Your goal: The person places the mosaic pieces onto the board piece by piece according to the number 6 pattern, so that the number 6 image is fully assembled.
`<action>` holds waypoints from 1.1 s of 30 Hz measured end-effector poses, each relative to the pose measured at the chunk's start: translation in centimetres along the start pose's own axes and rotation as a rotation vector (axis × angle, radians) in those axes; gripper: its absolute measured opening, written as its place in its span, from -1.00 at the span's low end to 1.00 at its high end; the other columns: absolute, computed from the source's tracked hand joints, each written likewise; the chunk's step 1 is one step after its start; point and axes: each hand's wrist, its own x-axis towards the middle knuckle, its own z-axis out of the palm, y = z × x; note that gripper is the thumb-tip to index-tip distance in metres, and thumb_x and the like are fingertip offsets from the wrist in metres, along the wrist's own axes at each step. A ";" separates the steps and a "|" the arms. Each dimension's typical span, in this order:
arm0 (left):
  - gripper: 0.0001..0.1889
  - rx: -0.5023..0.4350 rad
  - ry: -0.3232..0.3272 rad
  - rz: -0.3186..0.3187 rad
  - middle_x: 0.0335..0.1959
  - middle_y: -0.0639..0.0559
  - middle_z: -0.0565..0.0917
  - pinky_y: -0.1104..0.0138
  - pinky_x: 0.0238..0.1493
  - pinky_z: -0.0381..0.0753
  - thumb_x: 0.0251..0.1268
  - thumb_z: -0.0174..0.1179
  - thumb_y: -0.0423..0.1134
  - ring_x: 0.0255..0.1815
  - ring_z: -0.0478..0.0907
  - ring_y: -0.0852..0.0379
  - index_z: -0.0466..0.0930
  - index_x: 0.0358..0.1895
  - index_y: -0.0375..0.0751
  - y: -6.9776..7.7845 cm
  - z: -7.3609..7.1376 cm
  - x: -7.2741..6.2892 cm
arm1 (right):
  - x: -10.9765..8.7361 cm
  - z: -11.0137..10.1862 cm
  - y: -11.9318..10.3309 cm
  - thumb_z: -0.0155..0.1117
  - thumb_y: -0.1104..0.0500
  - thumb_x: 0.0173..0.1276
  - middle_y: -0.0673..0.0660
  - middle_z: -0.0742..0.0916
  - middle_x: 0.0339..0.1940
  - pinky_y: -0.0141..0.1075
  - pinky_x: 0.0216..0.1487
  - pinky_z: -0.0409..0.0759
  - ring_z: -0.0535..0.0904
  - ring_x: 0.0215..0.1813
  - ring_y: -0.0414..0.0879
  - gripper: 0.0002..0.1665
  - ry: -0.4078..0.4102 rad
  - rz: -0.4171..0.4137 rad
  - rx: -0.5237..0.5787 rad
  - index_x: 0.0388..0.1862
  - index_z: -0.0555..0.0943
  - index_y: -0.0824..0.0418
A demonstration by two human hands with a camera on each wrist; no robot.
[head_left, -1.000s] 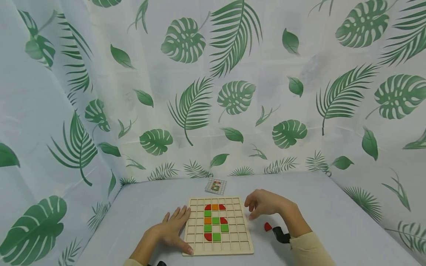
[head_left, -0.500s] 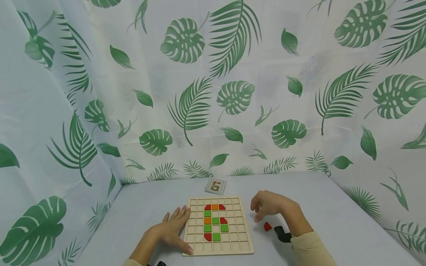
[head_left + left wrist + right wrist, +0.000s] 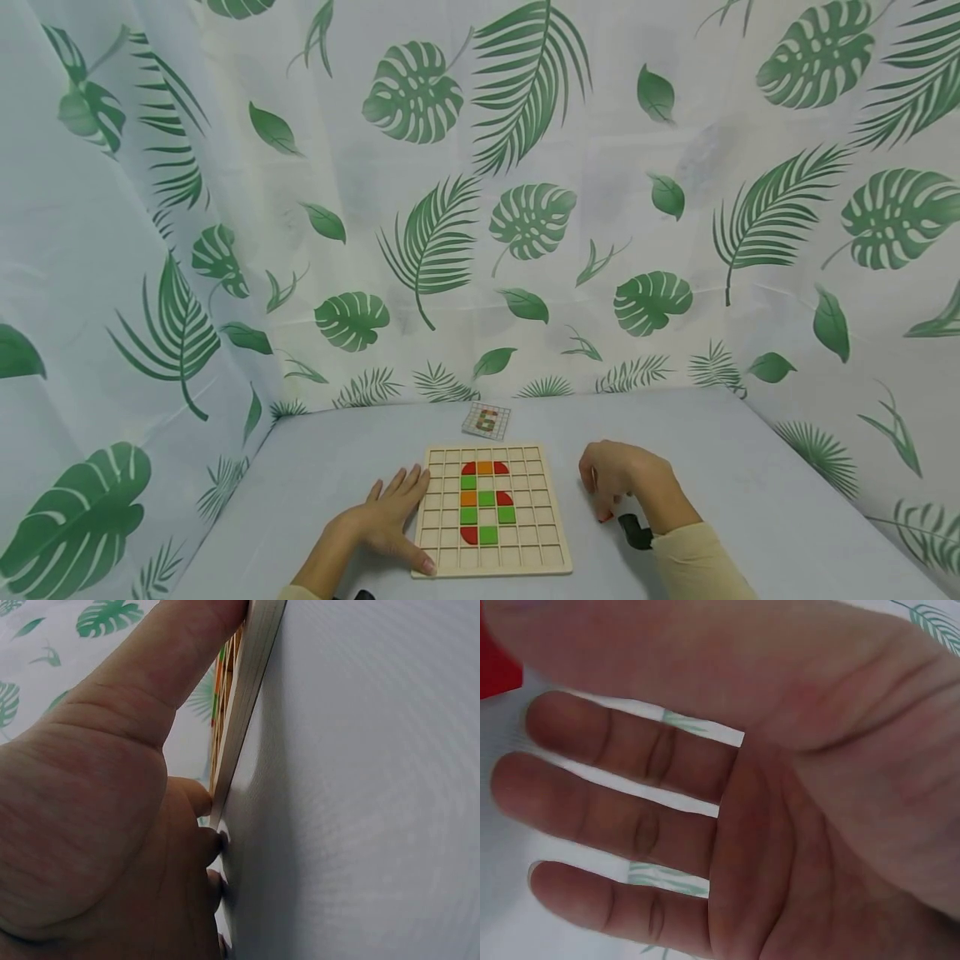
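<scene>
A light wooden grid board [image 3: 525, 554] lies on the table, with red, orange and green flat pieces set in several cells. My left hand [image 3: 388, 517] rests spread along its left edge, thumb on the front left corner; in the left wrist view the thumb [image 3: 142, 682] lies against the board's side [image 3: 251, 682]. Right of the board, my right hand [image 3: 618, 477] reaches down, fingertips at a loose red quarter-round piece [image 3: 605, 518] on the table. The right wrist view shows this red piece [image 3: 496, 664] partly behind the thumb, three other fingers extended; the index finger is hidden.
A small card [image 3: 486, 420] with a coloured pattern on a grid lies behind the board. White table cloth [image 3: 345, 450] surrounds the board. A leaf-printed curtain [image 3: 450, 350] encloses the back and sides. Black wrist devices show at both wrists.
My right hand has moved right and down, from beside the board's right edge to the loose red piece, now mostly covered by its fingers. My left hand and the board have stayed put.
</scene>
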 end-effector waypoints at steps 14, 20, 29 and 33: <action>0.51 0.002 0.003 -0.009 0.75 -0.20 -0.10 -0.35 0.63 -0.24 -0.25 0.49 0.55 0.76 -0.23 -0.29 -0.12 0.71 -0.16 0.0 0.1 0.0 | 0.5 0.5 -0.4 0.74 0.39 -0.12 0.05 0.67 -0.45 -0.22 -0.44 0.58 0.65 -0.46 -0.04 -0.54 -0.029 -0.040 -0.008 -0.42 0.61 0.09; 0.51 0.008 0.004 -0.010 0.75 -0.20 -0.11 -0.35 0.63 -0.24 -0.25 0.49 0.56 0.76 -0.23 -0.29 -0.12 0.71 -0.16 0.0 0.1 0.0 | 0.0 0.7 -0.7 0.76 0.37 -0.13 0.07 0.71 -0.54 -0.17 -0.49 0.67 0.69 -0.50 -0.04 -0.56 -0.014 0.014 0.006 -0.46 0.60 0.14; 0.51 0.020 0.006 -0.020 0.75 -0.18 -0.10 -0.35 0.64 -0.23 -0.26 0.48 0.58 0.76 -0.22 -0.27 -0.12 0.72 -0.14 -0.1 0.1 0.2 | 0.2 1.0 -1.1 0.65 0.46 -0.05 0.05 0.69 -0.55 -0.20 -0.50 0.64 0.66 -0.52 -0.02 -0.62 -0.022 -0.015 -0.071 -0.57 0.62 0.11; 0.51 0.013 0.005 -0.017 0.75 -0.18 -0.10 -0.35 0.63 -0.23 -0.26 0.48 0.57 0.76 -0.22 -0.27 -0.11 0.72 -0.15 0.0 0.1 0.1 | 0.4 1.1 -1.2 0.61 0.49 -0.02 0.05 0.68 -0.56 -0.21 -0.51 0.62 0.63 -0.52 -0.04 -0.63 -0.017 -0.037 -0.068 -0.60 0.63 0.11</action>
